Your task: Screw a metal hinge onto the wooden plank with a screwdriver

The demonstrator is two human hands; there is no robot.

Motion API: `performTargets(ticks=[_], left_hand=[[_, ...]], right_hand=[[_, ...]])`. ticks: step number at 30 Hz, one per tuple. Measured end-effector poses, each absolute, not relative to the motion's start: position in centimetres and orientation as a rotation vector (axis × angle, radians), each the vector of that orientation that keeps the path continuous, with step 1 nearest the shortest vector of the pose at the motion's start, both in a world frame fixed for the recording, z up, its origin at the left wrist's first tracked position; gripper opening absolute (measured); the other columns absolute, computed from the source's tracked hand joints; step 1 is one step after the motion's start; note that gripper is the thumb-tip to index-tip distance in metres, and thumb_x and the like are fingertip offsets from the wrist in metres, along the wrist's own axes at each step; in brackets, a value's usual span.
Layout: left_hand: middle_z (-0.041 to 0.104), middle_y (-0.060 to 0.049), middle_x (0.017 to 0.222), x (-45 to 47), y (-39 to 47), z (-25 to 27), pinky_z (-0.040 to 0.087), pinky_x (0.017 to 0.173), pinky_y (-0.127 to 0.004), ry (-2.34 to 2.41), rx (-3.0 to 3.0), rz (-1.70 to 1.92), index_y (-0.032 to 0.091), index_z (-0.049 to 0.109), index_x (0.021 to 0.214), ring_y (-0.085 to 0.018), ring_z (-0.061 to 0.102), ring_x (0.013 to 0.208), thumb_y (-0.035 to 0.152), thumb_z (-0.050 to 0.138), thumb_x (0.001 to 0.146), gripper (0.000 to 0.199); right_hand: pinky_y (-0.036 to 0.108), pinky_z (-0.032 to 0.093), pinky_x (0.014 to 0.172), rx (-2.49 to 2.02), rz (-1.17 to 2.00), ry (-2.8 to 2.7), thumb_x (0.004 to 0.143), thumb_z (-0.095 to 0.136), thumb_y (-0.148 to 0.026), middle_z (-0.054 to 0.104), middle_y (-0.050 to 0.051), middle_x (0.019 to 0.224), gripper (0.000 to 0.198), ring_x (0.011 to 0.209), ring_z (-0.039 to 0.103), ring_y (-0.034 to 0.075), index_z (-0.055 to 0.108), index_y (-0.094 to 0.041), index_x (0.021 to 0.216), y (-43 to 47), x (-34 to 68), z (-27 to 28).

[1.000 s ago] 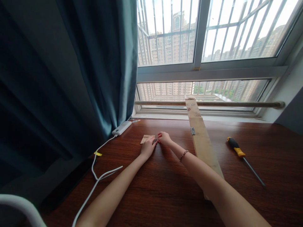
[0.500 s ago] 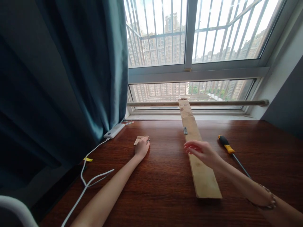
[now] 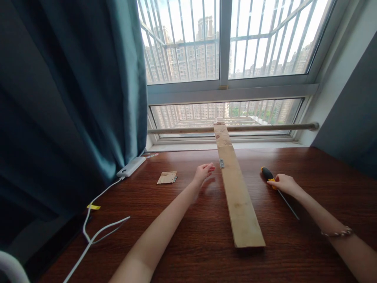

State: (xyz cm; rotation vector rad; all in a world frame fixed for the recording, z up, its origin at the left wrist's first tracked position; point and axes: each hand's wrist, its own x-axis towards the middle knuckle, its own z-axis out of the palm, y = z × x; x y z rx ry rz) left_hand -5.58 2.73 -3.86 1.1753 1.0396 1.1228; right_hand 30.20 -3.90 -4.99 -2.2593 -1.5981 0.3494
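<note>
My left hand (image 3: 204, 173) is over the desk just left of a wooden board (image 3: 240, 196). Its fingers are drawn together, and whatever they may hold is too small to make out. Close to the fingertips, a small metal bracket (image 3: 222, 163) sits on the board's left edge. My right hand (image 3: 284, 184) is closed on the yellow lower end of a black-and-yellow screwdriver (image 3: 267, 174), whose shaft points toward me. On the left lies a small brown piece (image 3: 167, 177), like cardboard, with small metal bits at its right edge.
The board's far end rests over a horizontal rail (image 3: 265, 127) before the window. A white power bank (image 3: 131, 167) with a white cable (image 3: 101, 192) lies beside the blue curtain (image 3: 129, 98). A yellow tag (image 3: 93, 207) lies by the cable on the brown desk (image 3: 188, 236).
My left hand has moved right, from the small brown piece to beside the board. My right hand has left the space above the board and taken hold of the screwdriver. The view has shifted slightly.
</note>
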Motion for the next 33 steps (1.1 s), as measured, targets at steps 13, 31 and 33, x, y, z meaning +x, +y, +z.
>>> performTargets(ticks=[13, 31, 33], left_hand=[[0.068, -0.009, 0.085, -1.2, 5.2, -2.5, 0.048, 0.068, -0.028, 0.739, 0.946, 0.894, 0.013, 0.064, 0.087, -0.016, 0.062, 0.069, 0.044, 0.06, 0.074, 0.033], [0.067, -0.01, 0.082, -2.8, 5.8, -2.9, 0.046, 0.064, -0.027, 0.865, 1.235, 0.824, 0.012, 0.067, 0.08, -0.016, 0.06, 0.068, 0.044, 0.064, 0.065, 0.035], [0.067, -0.01, 0.079, -2.5, 5.7, -2.7, 0.046, 0.062, -0.026, 0.913, 1.224, 0.863, 0.012, 0.066, 0.077, -0.015, 0.06, 0.067, 0.041, 0.064, 0.065, 0.031]], right_hand=[[0.017, 0.034, 0.036, -1.597, 0.48, -1.088, 0.065, 0.059, -0.041, 0.058, 0.0, 0.06, 0.027, 0.045, 0.053, 0.009, 0.058, -0.015, 0.075, 0.3, 27.6, 6.6], [0.018, 0.045, 0.034, -1.09, 0.343, -0.97, 0.054, 0.075, -0.04, 0.06, 0.0, 0.055, 0.034, 0.041, 0.055, 0.01, 0.059, -0.012, 0.064, 2.2, 16.3, 7.3], [0.019, 0.046, 0.034, -1.079, 0.338, -0.962, 0.054, 0.075, -0.04, 0.06, 0.0, 0.056, 0.034, 0.04, 0.055, 0.01, 0.059, -0.012, 0.063, 2.3, 16.3, 7.3]])
